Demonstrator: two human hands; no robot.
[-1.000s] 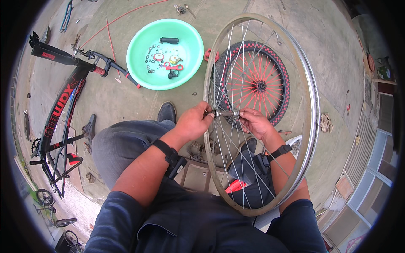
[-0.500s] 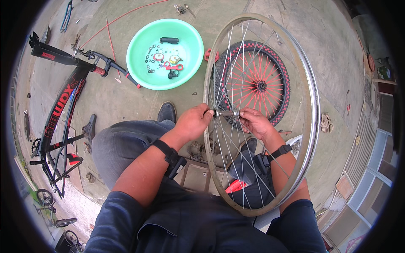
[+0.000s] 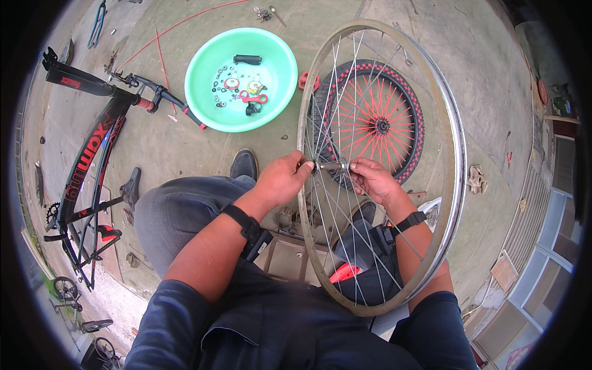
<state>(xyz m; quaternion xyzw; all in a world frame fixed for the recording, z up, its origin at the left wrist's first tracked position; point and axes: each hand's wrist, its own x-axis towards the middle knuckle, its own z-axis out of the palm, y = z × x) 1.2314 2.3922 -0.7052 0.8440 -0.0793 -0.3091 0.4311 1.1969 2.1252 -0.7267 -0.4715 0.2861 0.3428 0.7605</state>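
A bare bicycle wheel [image 3: 454, 129], without a tyre, stands upright and slightly tilted before me, its metal rim dusty and its thin spokes silver. My left hand [image 3: 283, 179] pinches the left end of the wheel's hub [image 3: 333, 166], fingertips closed at the axle. From the other side, my right hand [image 3: 374, 179] reaches between the spokes and grips the hub's right end between thumb and fingers. Whatever small part either set of fingertips may cover is hidden. Behind the spokes lies a second wheel [image 3: 418, 111] with red spokes and a black-and-red checked tyre.
A mint-green basin [image 3: 203, 114] beyond my left hand holds a black grip, a red tool and several small parts. On the left stands a black-and-red bicycle frame [image 3: 91, 145]. A red pedal [image 3: 308, 81] lies between basin and wheel. Red-handled pliers [image 3: 509, 159] rest at right.
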